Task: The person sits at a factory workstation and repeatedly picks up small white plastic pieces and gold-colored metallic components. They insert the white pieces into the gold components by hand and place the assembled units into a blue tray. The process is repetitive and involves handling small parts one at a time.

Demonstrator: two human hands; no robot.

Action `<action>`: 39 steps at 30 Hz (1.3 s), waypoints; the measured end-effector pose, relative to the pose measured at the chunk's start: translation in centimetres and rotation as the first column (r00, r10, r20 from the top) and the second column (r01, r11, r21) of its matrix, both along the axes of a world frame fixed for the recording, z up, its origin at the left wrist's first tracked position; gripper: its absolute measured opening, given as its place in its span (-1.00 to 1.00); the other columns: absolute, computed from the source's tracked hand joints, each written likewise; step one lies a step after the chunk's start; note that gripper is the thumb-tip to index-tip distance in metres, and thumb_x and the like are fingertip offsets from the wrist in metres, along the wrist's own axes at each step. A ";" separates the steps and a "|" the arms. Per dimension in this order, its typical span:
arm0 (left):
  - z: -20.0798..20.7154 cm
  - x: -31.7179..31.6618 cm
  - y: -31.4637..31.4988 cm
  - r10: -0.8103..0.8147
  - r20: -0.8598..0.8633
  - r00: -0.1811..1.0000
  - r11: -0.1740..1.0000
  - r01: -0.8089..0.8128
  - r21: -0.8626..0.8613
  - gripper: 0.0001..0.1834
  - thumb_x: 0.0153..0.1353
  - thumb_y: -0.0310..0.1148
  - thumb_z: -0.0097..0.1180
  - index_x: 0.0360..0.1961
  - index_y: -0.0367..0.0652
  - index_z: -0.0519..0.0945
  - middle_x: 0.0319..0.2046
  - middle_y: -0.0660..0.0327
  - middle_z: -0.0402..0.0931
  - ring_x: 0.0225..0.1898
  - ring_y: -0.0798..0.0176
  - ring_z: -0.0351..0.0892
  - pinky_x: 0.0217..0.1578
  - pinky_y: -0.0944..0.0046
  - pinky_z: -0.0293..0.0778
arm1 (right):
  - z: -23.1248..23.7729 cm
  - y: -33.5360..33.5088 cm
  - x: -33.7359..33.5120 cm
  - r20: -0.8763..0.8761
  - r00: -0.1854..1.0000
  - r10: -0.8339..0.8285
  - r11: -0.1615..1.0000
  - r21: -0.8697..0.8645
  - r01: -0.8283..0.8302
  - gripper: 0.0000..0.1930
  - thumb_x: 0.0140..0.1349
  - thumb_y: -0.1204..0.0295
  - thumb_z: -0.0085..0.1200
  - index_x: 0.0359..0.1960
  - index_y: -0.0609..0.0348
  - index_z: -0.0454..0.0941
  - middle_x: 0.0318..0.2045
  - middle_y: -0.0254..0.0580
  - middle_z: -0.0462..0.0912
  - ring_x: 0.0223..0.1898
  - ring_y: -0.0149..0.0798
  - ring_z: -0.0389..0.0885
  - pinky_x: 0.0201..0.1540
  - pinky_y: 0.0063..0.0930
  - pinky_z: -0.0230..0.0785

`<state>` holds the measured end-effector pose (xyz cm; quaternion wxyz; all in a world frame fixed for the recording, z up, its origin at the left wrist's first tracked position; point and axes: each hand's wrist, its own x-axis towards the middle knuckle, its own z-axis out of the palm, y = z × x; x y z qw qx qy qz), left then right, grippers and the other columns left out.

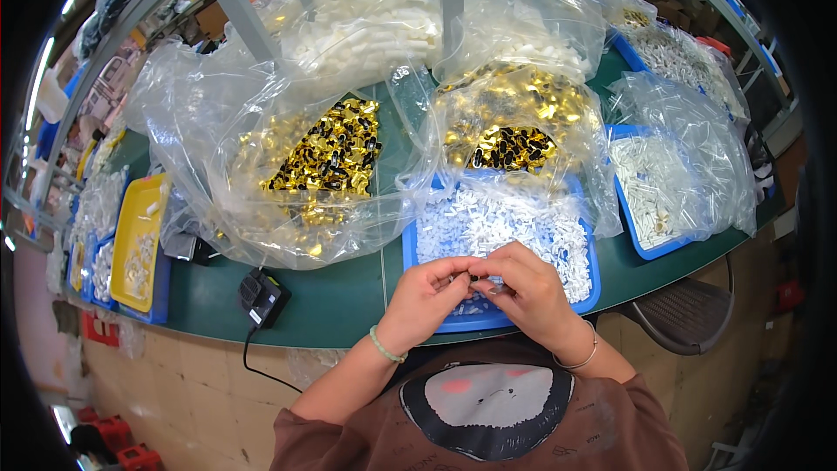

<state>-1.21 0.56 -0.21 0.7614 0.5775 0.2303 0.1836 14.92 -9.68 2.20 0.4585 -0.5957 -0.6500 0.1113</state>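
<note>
My left hand (429,295) and my right hand (529,290) meet over the front of a blue tray (462,323). Their fingertips are pinched together around a small dark piece (473,278), mostly hidden by the fingers, so its exact kind does not show. Beneath and beyond the hands, many small white plastic pieces (523,231) fill the tray. Behind it, a clear bag (523,92) lies with its mouth toward me, showing shiny gold-and-black pieces (513,149). More such parts (336,153) lie in a larger open bag (209,153) to the left.
A black plug-in adapter (262,298) with a cord lies on the green table (349,292). At the left stands a yellow tray (131,244); at the right, another blue tray (649,196) of clear pieces. Grey posts (452,0) rise behind. A chair (684,314) is at the right.
</note>
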 end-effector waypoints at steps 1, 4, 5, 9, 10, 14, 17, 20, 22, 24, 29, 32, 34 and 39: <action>0.0 0.0 0.0 -0.007 -0.013 1.000 1.000 0.007 0.011 -0.69 0.37 -0.52 -0.03 0.09 -0.35 0.57 -0.15 0.27 0.63 -0.18 0.51 0.54 -0.12 0.47 0.46 | 0.0 0.1 0.0 0.003 1.000 0.002 1.000 0.008 -0.002 -0.70 0.02 0.67 0.33 -0.18 0.16 0.64 -0.31 -0.14 0.59 -0.41 -0.25 0.61 -0.46 -0.47 0.49; 0.1 0.2 -0.3 0.026 -0.030 0.999 0.999 -0.026 0.027 -0.71 0.35 -0.54 -0.01 0.05 -0.33 0.61 -0.24 0.30 0.63 -0.28 0.53 0.52 -0.19 0.49 0.47 | -0.1 0.1 0.0 0.019 1.000 0.020 1.000 0.010 -0.020 -0.71 0.02 0.66 0.33 -0.19 0.17 0.64 -0.33 -0.14 0.60 -0.41 -0.23 0.62 -0.45 -0.46 0.50; 0.1 0.2 -0.3 0.021 -0.030 0.999 1.000 -0.021 0.009 -0.70 0.35 -0.54 -0.01 0.05 -0.33 0.60 -0.24 0.30 0.63 -0.28 0.53 0.51 -0.20 0.49 0.46 | -0.1 0.1 0.0 0.025 0.999 0.028 1.000 0.008 -0.028 -0.71 0.01 0.66 0.33 -0.20 0.17 0.64 -0.33 -0.14 0.60 -0.40 -0.22 0.62 -0.44 -0.46 0.50; 0.3 0.2 -0.1 -0.004 0.003 1.000 0.999 0.004 -0.052 -0.69 0.34 -0.54 -0.04 0.06 -0.32 0.60 -0.23 0.32 0.62 -0.27 0.54 0.50 -0.20 0.50 0.44 | -0.1 -0.1 0.2 0.028 1.000 0.002 1.000 0.008 -0.002 -0.70 -0.01 0.65 0.34 -0.20 0.17 0.64 -0.34 -0.15 0.60 -0.39 -0.20 0.64 -0.42 -0.43 0.51; 0.4 0.1 -0.1 -0.009 0.018 1.000 0.998 0.010 -0.063 -0.68 0.34 -0.54 -0.05 0.06 -0.32 0.60 -0.23 0.32 0.62 -0.27 0.54 0.50 -0.20 0.49 0.44 | 0.1 -0.1 0.1 0.026 1.000 0.008 1.000 0.012 -0.008 -0.70 -0.01 0.65 0.34 -0.20 0.16 0.64 -0.35 -0.15 0.60 -0.39 -0.19 0.64 -0.42 -0.43 0.50; 0.3 0.3 -0.2 -0.009 -0.015 1.000 0.992 0.007 -0.126 -0.66 0.37 -0.52 -0.09 0.11 -0.33 0.56 -0.20 0.27 0.65 -0.21 0.49 0.57 -0.15 0.47 0.45 | 0.3 0.0 -0.2 0.057 0.997 0.046 0.999 0.012 -0.047 -0.68 -0.03 0.65 0.34 -0.20 0.14 0.64 -0.36 -0.15 0.58 -0.40 -0.17 0.63 -0.42 -0.41 0.50; -0.1 0.6 -0.5 0.008 0.003 1.000 0.987 -0.007 -0.163 -0.66 0.35 -0.52 -0.10 0.09 -0.33 0.57 -0.20 0.28 0.64 -0.22 0.50 0.55 -0.17 0.49 0.43 | 0.1 -0.1 -0.2 0.110 0.994 0.019 1.000 -0.021 -0.017 -0.67 -0.05 0.65 0.34 -0.20 0.12 0.64 -0.38 -0.16 0.57 -0.41 -0.17 0.63 -0.43 -0.40 0.49; 0.1 0.6 -0.2 0.009 0.022 1.000 0.967 -0.004 -0.256 -0.67 0.33 -0.53 -0.10 0.06 -0.33 0.58 -0.20 0.28 0.62 -0.24 0.52 0.50 -0.19 0.49 0.41 | 0.3 0.0 -0.1 0.091 0.996 -0.006 1.000 -0.007 0.007 -0.67 -0.06 0.65 0.35 -0.21 0.12 0.64 -0.38 -0.17 0.56 -0.41 -0.17 0.63 -0.43 -0.39 0.49; 0.4 0.5 0.0 0.016 0.066 0.998 0.950 0.006 -0.313 -0.67 0.33 -0.53 -0.09 0.05 -0.33 0.58 -0.20 0.28 0.62 -0.24 0.52 0.50 -0.19 0.49 0.40 | 0.3 0.0 0.0 0.051 0.999 0.002 1.000 -0.002 -0.001 -0.67 -0.07 0.65 0.35 -0.21 0.12 0.64 -0.38 -0.18 0.56 -0.41 -0.17 0.63 -0.43 -0.40 0.49; 0.4 0.5 -0.1 0.019 0.036 0.999 0.961 -0.008 -0.277 -0.67 0.32 -0.53 -0.08 0.05 -0.33 0.58 -0.20 0.29 0.62 -0.24 0.53 0.50 -0.20 0.50 0.39 | 0.3 0.1 0.0 0.047 0.999 0.011 1.000 0.001 -0.011 -0.67 -0.06 0.65 0.34 -0.21 0.13 0.63 -0.38 -0.18 0.56 -0.41 -0.18 0.63 -0.43 -0.40 0.49; 0.2 0.8 -0.4 0.044 0.013 0.999 0.977 -0.041 -0.209 -0.69 0.29 -0.54 -0.07 0.00 -0.33 0.60 -0.21 0.29 0.62 -0.25 0.54 0.50 -0.21 0.51 0.39 | 0.1 0.1 -0.1 0.072 0.997 0.019 1.000 -0.013 -0.018 -0.68 -0.06 0.65 0.34 -0.22 0.14 0.63 -0.38 -0.19 0.56 -0.41 -0.19 0.63 -0.43 -0.41 0.49; 0.1 0.8 -0.5 0.040 0.019 0.999 0.983 -0.036 -0.180 -0.71 0.27 -0.54 -0.06 -0.05 -0.32 0.60 -0.23 0.30 0.62 -0.26 0.54 0.50 -0.21 0.52 0.39 | 0.2 -0.1 -0.1 0.074 0.997 0.027 0.999 -0.035 -0.025 -0.69 -0.05 0.64 0.35 -0.22 0.15 0.63 -0.39 -0.19 0.55 -0.41 -0.19 0.63 -0.43 -0.41 0.49; 0.3 0.6 -0.3 0.029 0.016 0.999 0.980 -0.026 -0.196 -0.73 0.25 -0.55 -0.05 -0.07 -0.32 0.61 -0.23 0.31 0.62 -0.27 0.54 0.49 -0.21 0.53 0.40 | 0.1 0.0 -0.1 0.059 0.997 0.041 0.999 -0.032 -0.039 -0.69 -0.05 0.64 0.35 -0.22 0.16 0.63 -0.39 -0.18 0.55 -0.42 -0.20 0.62 -0.44 -0.42 0.48; 0.4 0.1 0.6 -0.028 -0.056 0.998 0.985 0.018 -0.170 -0.73 0.33 -0.49 0.00 0.00 -0.30 0.61 -0.20 0.31 0.61 -0.25 0.54 0.50 -0.21 0.53 0.39 | 0.1 0.1 0.1 0.047 0.999 0.021 0.999 -0.027 -0.020 -0.69 -0.03 0.64 0.35 -0.20 0.16 0.64 -0.39 -0.18 0.56 -0.46 -0.25 0.60 -0.47 -0.46 0.44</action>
